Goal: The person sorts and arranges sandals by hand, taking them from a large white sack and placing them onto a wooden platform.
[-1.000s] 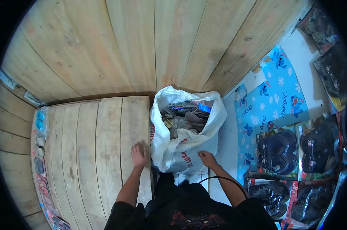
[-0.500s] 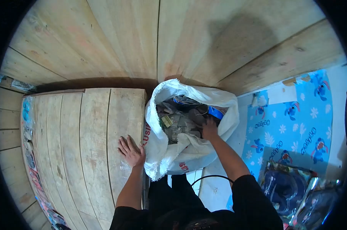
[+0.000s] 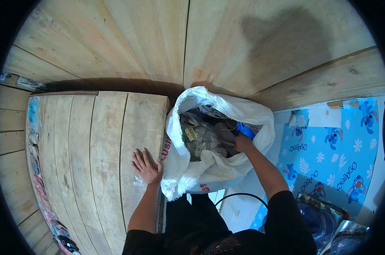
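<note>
My left hand lies flat on the wooden table, fingers spread, close to its right edge. Beside the table stands a white woven sack with its mouth open and its rim rolled outward. My right hand reaches into the sack on its right side, next to a bright blue piece and a dark grey item. Its fingertips are hidden, so I cannot make out whether it grips anything. Clear plastic wrapping and a small yellowish label also show inside.
Wooden plank walls rise behind. On the right is a blue cartoon-print sheet, with plastic-wrapped dark packages below it. Packaged items line the table's far left edge. A black cable curves beneath my right arm.
My right hand has shifted slightly right and lower inside the sack, and its fingers are now less visible. The view has moved a little; my left hand stays on the table.
</note>
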A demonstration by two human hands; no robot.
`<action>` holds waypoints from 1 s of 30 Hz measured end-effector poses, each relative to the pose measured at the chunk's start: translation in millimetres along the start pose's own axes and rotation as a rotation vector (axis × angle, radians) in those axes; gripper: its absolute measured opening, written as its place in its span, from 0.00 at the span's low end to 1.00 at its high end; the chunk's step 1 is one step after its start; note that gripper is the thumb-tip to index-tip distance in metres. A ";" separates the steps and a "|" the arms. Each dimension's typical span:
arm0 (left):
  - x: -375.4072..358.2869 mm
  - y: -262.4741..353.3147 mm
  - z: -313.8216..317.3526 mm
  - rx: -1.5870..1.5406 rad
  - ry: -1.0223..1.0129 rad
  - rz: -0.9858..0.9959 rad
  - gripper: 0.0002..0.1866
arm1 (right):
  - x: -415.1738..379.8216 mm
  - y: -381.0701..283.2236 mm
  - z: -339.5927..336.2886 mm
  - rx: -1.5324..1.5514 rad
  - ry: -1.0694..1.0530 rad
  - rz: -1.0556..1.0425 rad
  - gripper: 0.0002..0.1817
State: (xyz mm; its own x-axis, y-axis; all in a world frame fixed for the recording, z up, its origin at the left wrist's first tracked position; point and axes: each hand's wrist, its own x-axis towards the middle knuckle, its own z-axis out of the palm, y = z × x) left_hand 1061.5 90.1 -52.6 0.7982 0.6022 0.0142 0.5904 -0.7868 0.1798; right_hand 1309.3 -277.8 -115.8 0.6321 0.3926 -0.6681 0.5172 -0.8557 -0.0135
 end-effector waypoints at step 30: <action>-41.2 -177.4 -86.8 -2.484 -0.438 -0.535 0.37 | -205.5 -367.0 -191.7 0.025 0.504 -1.208 0.07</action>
State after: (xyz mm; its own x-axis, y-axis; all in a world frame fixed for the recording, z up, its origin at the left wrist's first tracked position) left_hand 913.6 216.6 0.3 0.8601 0.3097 -0.4053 -0.1918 0.9326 0.3057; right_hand 1100.2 20.3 169.0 -0.0724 0.9895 0.1253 0.8989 0.1192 -0.4217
